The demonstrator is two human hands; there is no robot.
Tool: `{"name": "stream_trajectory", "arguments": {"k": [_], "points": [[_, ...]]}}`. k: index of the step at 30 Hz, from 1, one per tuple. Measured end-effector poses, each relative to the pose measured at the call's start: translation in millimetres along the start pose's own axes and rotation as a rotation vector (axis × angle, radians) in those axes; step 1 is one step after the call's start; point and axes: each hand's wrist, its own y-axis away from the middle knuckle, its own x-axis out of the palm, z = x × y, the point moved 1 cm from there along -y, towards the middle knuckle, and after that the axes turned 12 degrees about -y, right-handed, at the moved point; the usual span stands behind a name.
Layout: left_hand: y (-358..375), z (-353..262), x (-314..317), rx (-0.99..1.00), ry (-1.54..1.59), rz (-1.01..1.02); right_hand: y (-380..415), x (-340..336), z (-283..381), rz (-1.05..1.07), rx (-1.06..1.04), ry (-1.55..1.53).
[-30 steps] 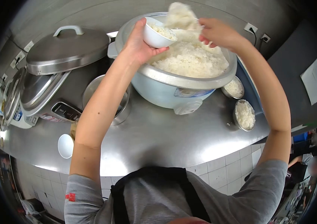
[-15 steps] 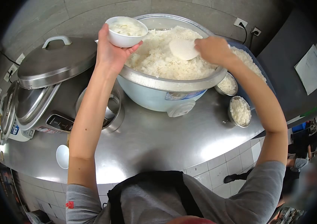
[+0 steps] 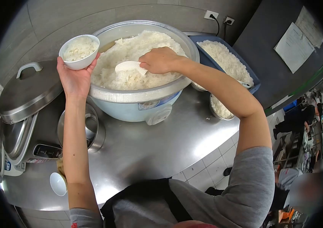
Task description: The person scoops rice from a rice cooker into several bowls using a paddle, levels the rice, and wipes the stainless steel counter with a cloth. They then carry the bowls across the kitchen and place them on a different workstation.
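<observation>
My left hand (image 3: 77, 78) holds up a small white bowl (image 3: 82, 64) with rice in it, gripping it from below at the left of the large pot. In my right hand (image 3: 161, 60) is a white rice paddle (image 3: 126, 67), its fingers wrapped round the handle. The paddle's textured blade meets the heap of cooked rice (image 3: 150, 41), and some rice lies against its lower edge. That heap fills a wide light-blue pot (image 3: 127, 110) with a metal rim, standing on the steel counter (image 3: 146, 144). Most of the paddle's handle is hidden by my right hand.
At the right, a blue bin (image 3: 255, 78) holds more rice, with a metal bowl of rice (image 3: 221, 108) nearer me. On the left are a steel lid (image 3: 32, 91), a metal container (image 3: 99, 135) and a white bowl (image 3: 58, 184). Co-workers (image 3: 302, 116) stand at far right.
The camera view has shifted. The paddle has moved left and nearer within the pot, its blade now down against the rice. My left hand still holds the bowl, now farther from the paddle.
</observation>
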Motion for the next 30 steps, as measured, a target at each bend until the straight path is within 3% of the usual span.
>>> {"name": "stream_trajectory", "arguments": {"k": [10, 19, 22, 25, 30], "points": [[0, 0, 3, 0.003, -0.056, -0.003, -1, -4, 8, 0.074, -0.007, -0.048], [1, -2, 7, -0.013, -0.082, -0.031, -13, 9, 2, 0.103, -0.115, -0.28], [1, -1, 7, -0.015, -0.101, -0.026, -14, 12, -3, 0.225, -0.017, -0.536], [-3, 1, 0, -0.039, -0.094, 0.004, -12, 17, -7, 0.186, -0.025, -0.777], [-4, -3, 6, -0.099, -0.086, -0.02, -10, 4, -18, 0.254, 0.132, -0.86]]}}
